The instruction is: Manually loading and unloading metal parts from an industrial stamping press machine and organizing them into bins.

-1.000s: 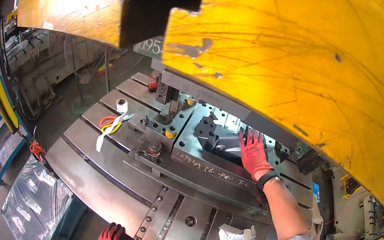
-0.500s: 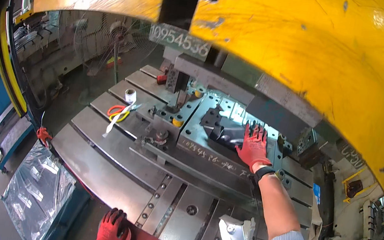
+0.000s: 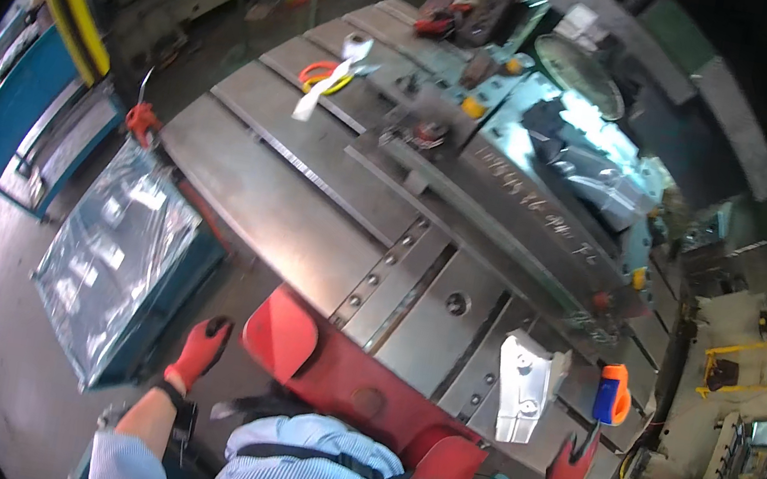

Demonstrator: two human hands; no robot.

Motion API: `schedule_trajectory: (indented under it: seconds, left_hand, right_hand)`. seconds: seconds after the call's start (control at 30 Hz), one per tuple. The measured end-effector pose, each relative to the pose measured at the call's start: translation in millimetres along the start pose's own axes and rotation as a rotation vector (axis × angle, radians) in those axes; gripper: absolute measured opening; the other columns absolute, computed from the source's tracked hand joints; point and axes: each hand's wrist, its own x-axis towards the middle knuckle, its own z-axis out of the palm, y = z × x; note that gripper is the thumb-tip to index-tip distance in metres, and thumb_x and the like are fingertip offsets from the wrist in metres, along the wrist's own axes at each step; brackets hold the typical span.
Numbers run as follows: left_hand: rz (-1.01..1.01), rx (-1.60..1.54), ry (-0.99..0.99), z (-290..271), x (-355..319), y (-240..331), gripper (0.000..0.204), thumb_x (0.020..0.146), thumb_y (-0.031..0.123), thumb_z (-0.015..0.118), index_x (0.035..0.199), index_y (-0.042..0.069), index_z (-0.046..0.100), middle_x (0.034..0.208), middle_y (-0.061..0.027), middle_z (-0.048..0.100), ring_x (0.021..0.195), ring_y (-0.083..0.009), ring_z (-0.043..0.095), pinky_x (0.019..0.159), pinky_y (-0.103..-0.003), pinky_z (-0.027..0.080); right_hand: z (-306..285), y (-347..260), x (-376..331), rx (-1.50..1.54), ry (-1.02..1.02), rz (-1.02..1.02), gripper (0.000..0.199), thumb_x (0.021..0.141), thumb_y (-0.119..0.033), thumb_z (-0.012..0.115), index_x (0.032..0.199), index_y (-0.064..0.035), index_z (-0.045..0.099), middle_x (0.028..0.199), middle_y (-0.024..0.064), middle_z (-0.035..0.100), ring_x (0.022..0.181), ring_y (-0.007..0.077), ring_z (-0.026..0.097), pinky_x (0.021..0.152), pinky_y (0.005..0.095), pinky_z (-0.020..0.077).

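My left hand (image 3: 202,349), in a red glove with dark fingertips, is beside the left end of a red bar-shaped stand (image 3: 350,376) with rounded shields. It holds nothing that I can see, and its fingers are loosely extended. My right hand (image 3: 568,473), gloved alike, has its fingers pointing up just below an orange and blue object (image 3: 613,395) whose kind I cannot make out. Nothing shows between these fingers. A shiny bent sheet-metal part (image 3: 526,390) lies near the right hand on the slotted metal bed. Another sheet-metal part (image 3: 606,185) rests on the die (image 3: 531,203).
Orange-handled scissors (image 3: 319,77) and a white roll (image 3: 356,46) with a loose strip lie on the bed's far left. A plastic-covered blue crate (image 3: 120,267) stands at left. Yellow-black guard posts (image 3: 77,11) rise at far left. The upper press block (image 3: 685,77) overhangs the die.
My right hand has left the part on the die and come back to the bed's near right. The left hand has come off the red stand, to its left. The view has tilted downward.
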Motion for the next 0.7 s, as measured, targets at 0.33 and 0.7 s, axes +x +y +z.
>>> schedule_trajectory:
  seconds: [0.33,0.7]
  left_hand:
    - [0.117,-0.035,-0.445,37.8,37.8,-26.8,0.063,0.091,0.034,0.061,0.142,0.002,0.04,0.144,-0.0235,0.042,0.134,-0.0354,0.04,0.111,-0.039,0.033]
    - [0.391,0.4,-0.428,60.2,64.6,-58.0,0.073,0.085,0.04,0.064,0.143,0.005,0.038,0.148,-0.031,0.029,0.133,-0.0473,0.033,0.112,-0.048,0.031]
  right_hand:
    - [75.0,116.6,-219.6,1.167,-0.36,1.08,0.04,0.095,-0.042,0.05,0.126,-0.0177,0.058,0.129,0.003,0.06,0.121,0.0238,0.054,0.099,0.0478,0.0377]
    - [115.4,111.4,-208.9,0.596,-0.799,0.187,0.035,0.1,-0.025,0.047,0.13,-0.0073,0.05,0.128,0.0092,0.058,0.114,0.0238,0.056,0.095,0.0364,0.0473]
